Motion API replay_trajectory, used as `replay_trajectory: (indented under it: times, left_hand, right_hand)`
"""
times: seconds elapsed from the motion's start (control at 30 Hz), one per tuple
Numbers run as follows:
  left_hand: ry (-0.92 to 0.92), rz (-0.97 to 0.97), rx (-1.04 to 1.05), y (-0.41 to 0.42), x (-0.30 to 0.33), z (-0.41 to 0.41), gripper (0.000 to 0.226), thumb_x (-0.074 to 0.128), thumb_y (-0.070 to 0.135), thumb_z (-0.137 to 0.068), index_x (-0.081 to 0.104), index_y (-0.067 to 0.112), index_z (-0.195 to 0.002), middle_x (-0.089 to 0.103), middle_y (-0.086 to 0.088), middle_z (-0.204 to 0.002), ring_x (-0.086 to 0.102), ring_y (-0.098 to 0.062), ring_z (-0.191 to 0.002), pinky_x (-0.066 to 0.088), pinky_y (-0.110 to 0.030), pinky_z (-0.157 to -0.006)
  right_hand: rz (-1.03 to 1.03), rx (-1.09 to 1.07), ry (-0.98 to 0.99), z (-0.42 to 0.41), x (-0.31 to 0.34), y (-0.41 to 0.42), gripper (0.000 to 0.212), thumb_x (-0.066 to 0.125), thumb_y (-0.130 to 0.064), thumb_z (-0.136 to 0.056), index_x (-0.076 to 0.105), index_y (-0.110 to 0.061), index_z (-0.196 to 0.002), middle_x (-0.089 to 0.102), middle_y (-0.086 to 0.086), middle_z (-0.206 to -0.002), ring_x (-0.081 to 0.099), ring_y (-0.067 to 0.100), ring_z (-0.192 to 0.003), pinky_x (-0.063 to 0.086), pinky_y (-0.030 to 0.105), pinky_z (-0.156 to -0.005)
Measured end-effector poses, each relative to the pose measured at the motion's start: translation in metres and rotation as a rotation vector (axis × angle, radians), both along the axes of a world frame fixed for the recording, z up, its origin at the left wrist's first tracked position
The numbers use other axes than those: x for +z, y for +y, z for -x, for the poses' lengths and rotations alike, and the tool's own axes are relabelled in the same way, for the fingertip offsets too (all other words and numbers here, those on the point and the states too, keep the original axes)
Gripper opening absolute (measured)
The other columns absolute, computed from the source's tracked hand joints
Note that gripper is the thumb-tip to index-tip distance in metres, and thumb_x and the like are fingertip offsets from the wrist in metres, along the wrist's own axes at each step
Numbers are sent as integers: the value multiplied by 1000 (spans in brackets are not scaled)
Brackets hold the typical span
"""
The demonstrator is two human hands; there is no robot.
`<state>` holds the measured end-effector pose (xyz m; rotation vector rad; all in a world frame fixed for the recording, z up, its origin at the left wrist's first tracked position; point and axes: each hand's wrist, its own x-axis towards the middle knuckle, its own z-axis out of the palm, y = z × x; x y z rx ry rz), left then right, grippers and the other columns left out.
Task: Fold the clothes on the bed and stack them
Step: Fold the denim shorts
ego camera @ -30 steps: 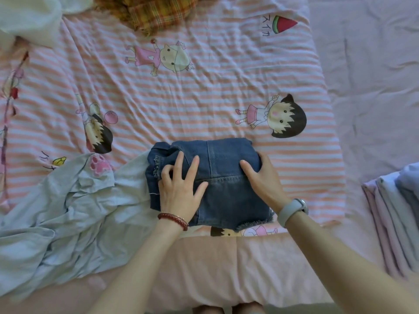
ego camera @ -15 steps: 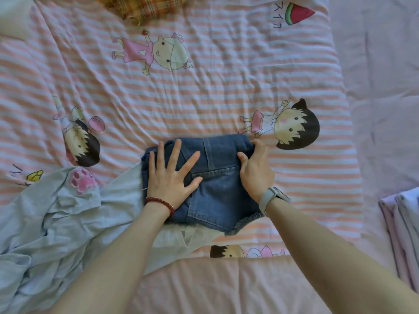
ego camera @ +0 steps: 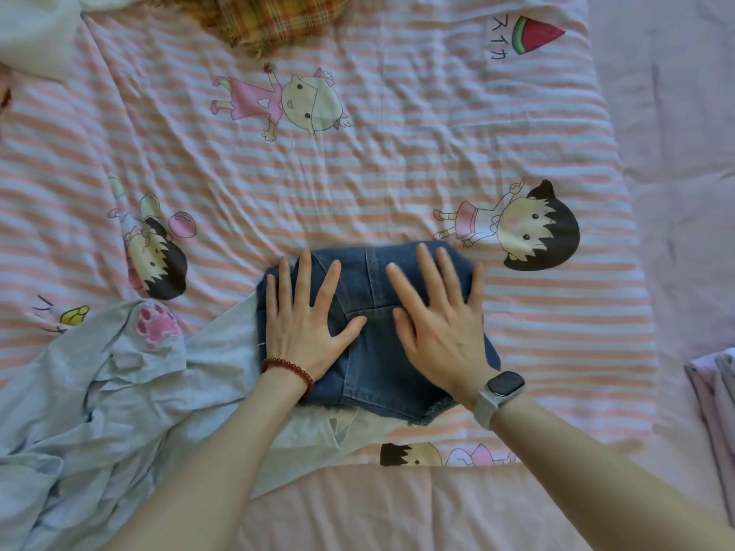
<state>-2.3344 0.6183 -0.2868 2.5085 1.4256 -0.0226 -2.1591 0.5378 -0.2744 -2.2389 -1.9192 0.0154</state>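
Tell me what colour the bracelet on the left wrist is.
Dark red beads: the bracelet shows best in the head view, the only one, just behind the left hand.

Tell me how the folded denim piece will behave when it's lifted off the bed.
The folded denim looks thick, so it should probably keep its shape better than the crumpled light blue garment beside it. Both hands, left and right, lie flat on it, suggesting it springs open. Lifted by one edge, it would likely unfold.
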Motion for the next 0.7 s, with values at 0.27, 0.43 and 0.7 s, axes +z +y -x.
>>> replay_trajectory:
  times: [0.27, 0.43, 0.7]
  left_hand:
    - [-495, -13, 623, 17, 19, 31, 26, 54, 15, -88, 67, 1, -106, 61, -20, -104, 57, -39, -100, 43, -44, -90]
    - [-434, 188, 540, 40, 29, 30, 23, 69, 21, -82, 71, 10, -102, 58, -15, -104, 51, -32, -104, 42, -37, -94]
    - [-308, 123, 399, 42, 41, 21, 15, 60, 14, -87, 71, 7, -95, 58, -11, -101, 48, -29, -102, 32, -22, -80]
  right_hand:
    - [233, -20, 43, -11, -32, 5, 53, 34, -42, -90, 33, -28, -141, 34, 17, -148, 28, 41, -136, 13, 71, -104]
    - [252, -29, 50, -10, -28, 5, 54, 33, -43, -90, 36, -25, -141, 33, 17, -148, 28, 41, -136, 15, 70, -104]
    - [281, -54, 83, -8, -19, 2, 55, 33, -44, -90, 38, -25, -141, 33, 15, -149, 26, 39, -138, 13, 68, -106]
